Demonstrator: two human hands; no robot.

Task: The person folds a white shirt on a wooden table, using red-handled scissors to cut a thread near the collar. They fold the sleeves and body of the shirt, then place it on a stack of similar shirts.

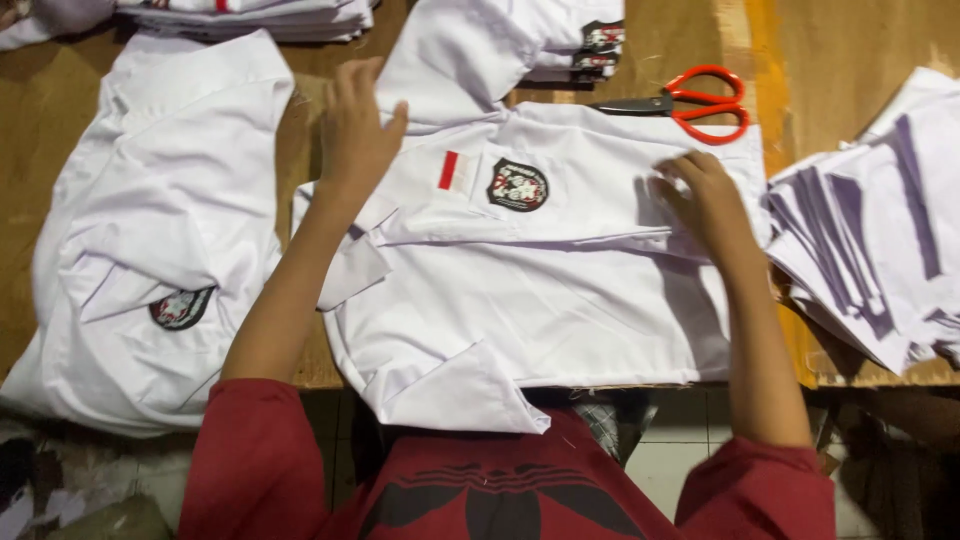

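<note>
**Two hands flattening a white shirt on a wooden bench**

The white shirt (520, 290) lies spread across the middle of the bench (860, 50), its lower edge and one sleeve hanging over the near side toward the person in red sleeves. The left hand (360, 135) rests open on the shirt's upper left, fingers splayed and gripping nothing, just beside the small red-and-white flag patch (457, 171); the flat palm appears to pin the cloth so that it cannot slide. The right hand (705, 200) lies on the shirt's right edge with fingers curled downward; whether they pinch the fabric or merely press it cannot be told. A round dark emblem (518, 186) sits between the two hands. Red-handled scissors (690, 103) lie shut beyond the shirt, touching its far edge. No containers appear: goods are kept in loose piles, namely a second white shirt (150, 240) at left, folded shirts (560, 40) at top, and fanned white cloth pieces (880, 230) at right.
</note>
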